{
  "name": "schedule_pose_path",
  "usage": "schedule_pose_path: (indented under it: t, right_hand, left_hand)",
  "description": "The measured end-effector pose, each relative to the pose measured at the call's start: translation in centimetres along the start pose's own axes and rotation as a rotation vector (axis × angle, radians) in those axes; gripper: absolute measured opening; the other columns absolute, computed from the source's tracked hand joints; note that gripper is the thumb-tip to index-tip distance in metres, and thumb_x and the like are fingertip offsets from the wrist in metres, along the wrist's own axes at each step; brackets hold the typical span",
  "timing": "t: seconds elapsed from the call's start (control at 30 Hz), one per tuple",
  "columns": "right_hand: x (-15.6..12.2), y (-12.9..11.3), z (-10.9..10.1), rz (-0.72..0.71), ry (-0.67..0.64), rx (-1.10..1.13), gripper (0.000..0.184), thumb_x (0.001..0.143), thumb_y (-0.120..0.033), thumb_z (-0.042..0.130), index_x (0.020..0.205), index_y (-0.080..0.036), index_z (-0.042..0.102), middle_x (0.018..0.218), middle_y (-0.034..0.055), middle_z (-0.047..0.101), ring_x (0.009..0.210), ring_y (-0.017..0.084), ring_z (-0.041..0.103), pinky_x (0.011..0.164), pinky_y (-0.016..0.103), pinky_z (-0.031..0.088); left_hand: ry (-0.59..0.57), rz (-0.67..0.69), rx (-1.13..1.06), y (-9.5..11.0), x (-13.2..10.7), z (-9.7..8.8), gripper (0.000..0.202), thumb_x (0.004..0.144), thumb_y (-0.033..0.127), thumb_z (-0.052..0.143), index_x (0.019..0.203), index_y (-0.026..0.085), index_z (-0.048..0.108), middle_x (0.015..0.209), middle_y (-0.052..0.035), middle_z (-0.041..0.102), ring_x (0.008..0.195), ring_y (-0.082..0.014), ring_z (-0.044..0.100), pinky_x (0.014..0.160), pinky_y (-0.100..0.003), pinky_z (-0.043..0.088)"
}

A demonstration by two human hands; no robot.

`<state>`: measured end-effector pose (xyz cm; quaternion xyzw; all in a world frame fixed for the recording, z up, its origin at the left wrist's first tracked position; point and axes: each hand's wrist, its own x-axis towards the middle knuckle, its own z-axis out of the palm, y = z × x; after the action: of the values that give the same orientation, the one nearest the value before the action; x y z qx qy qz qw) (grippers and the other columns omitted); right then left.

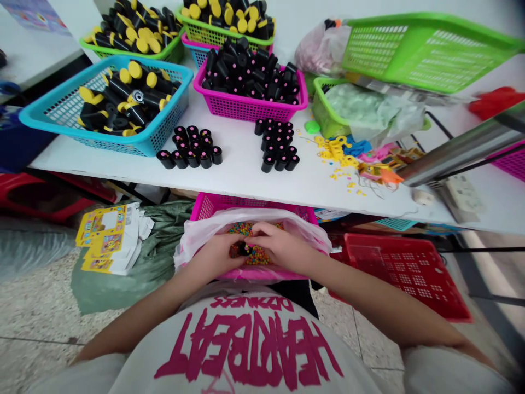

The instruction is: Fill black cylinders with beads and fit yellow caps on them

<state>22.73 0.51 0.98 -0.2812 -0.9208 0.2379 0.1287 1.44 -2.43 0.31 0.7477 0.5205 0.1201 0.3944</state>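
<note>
Both my hands meet over a pink basket (pixel 205 205) on my lap, lined with a clear plastic bag (pixel 192 235) full of small coloured beads (pixel 262 256). My left hand (pixel 217 256) grips a small black cylinder tube (pixel 245 250) just above the beads. My right hand (pixel 275 246) has its fingers pinched at the tube's top, touching it. On the white table (pixel 241 175) ahead stand two clusters of the same black tubes (pixel 192 149), the second cluster of tubes (pixel 279 145) further right.
A blue basket (pixel 49 117) of yellow-and-black parts, a pink basket (pixel 250 106) of black tubes and green baskets (pixel 426 49) crowd the table. Yellow rings (pixel 336 150) lie loose at right. A red basket (pixel 404 273) and printed cartons (pixel 109 235) sit on the floor.
</note>
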Motion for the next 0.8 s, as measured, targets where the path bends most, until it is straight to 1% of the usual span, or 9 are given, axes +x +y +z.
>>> schedule_pose_path:
  t: [0.1,0.2,0.33,0.43,0.5,0.57,0.63,0.7,0.8]
  right_hand:
    - [0.2,-0.4,-0.1,-0.058,-0.025,-0.110,0.026,0.098,-0.015,0.046,0.114,-0.015,0.066,0.112,0.0117,0.063,0.107,0.021,0.059,0.093,0.036,0.052]
    - [0.2,-0.9,-1.1,-0.071,-0.046,-0.188,0.027,0.097,-0.014,0.049,0.119,-0.014,0.064,0.116,0.0136,0.063,0.110,0.023,0.058,0.094,0.038,0.052]
    - [-0.5,-0.6,-2.7,0.069,-0.129,-0.286,0.038,0.089,-0.005,0.053,0.123,-0.017,0.064,0.119,0.0140,0.063,0.114,0.027,0.059,0.094,0.042,0.051]
    - [-1.2,0.3,-2.4,0.245,-0.300,-0.335,0.033,0.085,-0.001,0.052,0.109,-0.014,0.071,0.109,0.0150,0.066,0.107,0.028,0.062,0.093,0.041,0.051]
    - [-1.4,1.0,-1.4,0.343,-0.418,-0.342,0.032,0.084,0.002,0.048,0.101,-0.011,0.072,0.106,0.0168,0.068,0.100,0.027,0.066,0.090,0.037,0.052]
    - [-1.3,1.4,0.0,0.403,-0.475,-0.338,0.034,0.085,0.005,0.044,0.099,-0.009,0.071,0.107,0.0188,0.068,0.094,0.025,0.068,0.087,0.034,0.053]
    - [-0.8,1.4,1.2,0.417,-0.483,-0.333,0.036,0.086,0.005,0.042,0.102,-0.009,0.070,0.108,0.0191,0.069,0.092,0.023,0.070,0.085,0.031,0.053]
    - [0.0,1.2,2.2,0.402,-0.475,-0.320,0.036,0.086,0.005,0.042,0.105,-0.009,0.069,0.109,0.0187,0.069,0.092,0.022,0.070,0.083,0.029,0.054]
    - [1.2,0.7,3.3,0.355,-0.481,-0.282,0.037,0.087,0.004,0.041,0.108,-0.010,0.068,0.113,0.0191,0.069,0.095,0.023,0.070,0.082,0.029,0.054]
  left_hand:
    - [0.013,0.031,-0.035,-0.2,0.1,0.1,0.035,0.076,0.021,0.066,0.111,0.018,0.071,0.097,-0.0055,0.075,0.082,-0.0203,0.069,0.074,-0.030,0.051]
    - [0.050,0.052,-0.039,-0.4,0.3,0.4,0.038,0.076,0.020,0.067,0.114,0.019,0.070,0.103,-0.0075,0.074,0.085,-0.0214,0.070,0.076,-0.032,0.054]
    - [0.112,0.110,-0.059,0.2,-0.7,-0.3,0.037,0.077,0.023,0.068,0.114,0.019,0.069,0.108,-0.0073,0.074,0.095,-0.0223,0.070,0.087,-0.035,0.055]
    - [0.224,0.134,-0.101,1.2,-1.7,-3.0,0.033,0.080,0.027,0.068,0.112,0.022,0.068,0.109,-0.0043,0.075,0.096,-0.0199,0.070,0.090,-0.032,0.055]
    - [0.393,0.080,-0.084,1.3,-1.6,-5.6,0.035,0.080,0.032,0.068,0.114,0.023,0.068,0.107,-0.0037,0.074,0.092,-0.0191,0.071,0.088,-0.032,0.056]
    - [0.594,-0.019,-0.021,0.8,-0.4,-8.2,0.038,0.079,0.035,0.070,0.114,0.021,0.068,0.105,-0.0048,0.074,0.091,-0.0199,0.070,0.088,-0.033,0.056]
    - [0.737,-0.110,0.043,-0.6,1.6,-10.3,0.039,0.078,0.033,0.070,0.114,0.018,0.068,0.102,-0.0065,0.074,0.089,-0.0208,0.071,0.088,-0.035,0.056]
    - [0.774,-0.148,0.074,-2.3,3.8,-11.4,0.044,0.078,0.030,0.070,0.119,0.016,0.065,0.102,-0.0078,0.074,0.087,-0.0207,0.071,0.086,-0.034,0.056]
    - [0.735,-0.156,0.099,-4.3,6.0,-11.8,0.054,0.079,0.027,0.069,0.130,0.015,0.055,0.105,-0.0097,0.073,0.085,-0.0213,0.071,0.084,-0.034,0.056]
